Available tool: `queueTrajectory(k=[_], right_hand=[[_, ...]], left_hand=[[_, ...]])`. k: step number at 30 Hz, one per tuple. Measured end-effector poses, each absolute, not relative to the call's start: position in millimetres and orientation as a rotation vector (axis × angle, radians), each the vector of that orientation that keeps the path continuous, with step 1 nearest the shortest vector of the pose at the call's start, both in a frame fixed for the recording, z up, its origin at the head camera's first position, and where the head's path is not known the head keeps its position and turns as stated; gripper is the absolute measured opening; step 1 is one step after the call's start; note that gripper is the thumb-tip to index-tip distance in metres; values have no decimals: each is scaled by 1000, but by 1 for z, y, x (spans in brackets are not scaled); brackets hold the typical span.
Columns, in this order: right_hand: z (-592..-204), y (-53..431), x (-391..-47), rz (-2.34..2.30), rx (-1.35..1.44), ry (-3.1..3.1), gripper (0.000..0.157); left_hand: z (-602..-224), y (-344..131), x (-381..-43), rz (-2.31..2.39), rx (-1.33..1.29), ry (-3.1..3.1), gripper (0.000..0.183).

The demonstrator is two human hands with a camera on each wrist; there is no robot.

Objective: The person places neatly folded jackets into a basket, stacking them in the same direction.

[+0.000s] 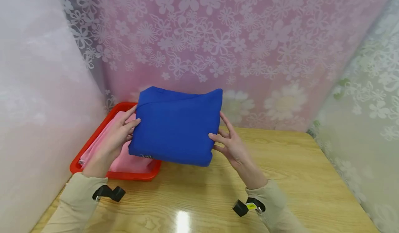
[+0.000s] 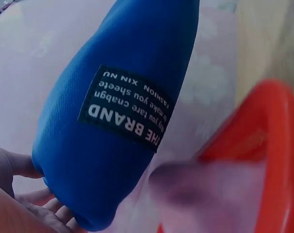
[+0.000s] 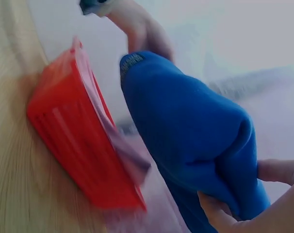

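A folded blue garment hangs in the air over the table, held at both ends. On its left edge my left hand grips it, thumb on the near face and fingers behind. My right hand pinches the right edge the same way. A black label with white lettering shows on the garment's lower left in the left wrist view. Behind and below the left hand stands a red plastic basket with folded pink cloth in it. The garment hides part of the basket's right side.
The wooden table extends to the right and toward me. A pink flowered curtain closes off the back. Pale walls of similar sheeting stand on the left and right.
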State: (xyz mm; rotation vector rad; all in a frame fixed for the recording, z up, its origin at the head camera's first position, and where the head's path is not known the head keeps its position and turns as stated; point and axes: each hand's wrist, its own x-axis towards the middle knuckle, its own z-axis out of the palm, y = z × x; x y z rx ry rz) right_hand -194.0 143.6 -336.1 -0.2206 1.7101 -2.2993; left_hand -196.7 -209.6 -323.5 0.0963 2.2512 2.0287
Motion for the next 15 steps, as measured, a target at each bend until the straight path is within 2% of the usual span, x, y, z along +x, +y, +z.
queueTrajectory(k=[8, 15], right_hand=[[-341, 58, -200, -2285, -357, 1657, 86], [-372, 0, -215, -2216, -397, 1705, 87]], left_hand=[[-322, -298, -192, 2132, 83, 2237, 71], [-343, -345, -191, 1952, -59, 2393, 66]])
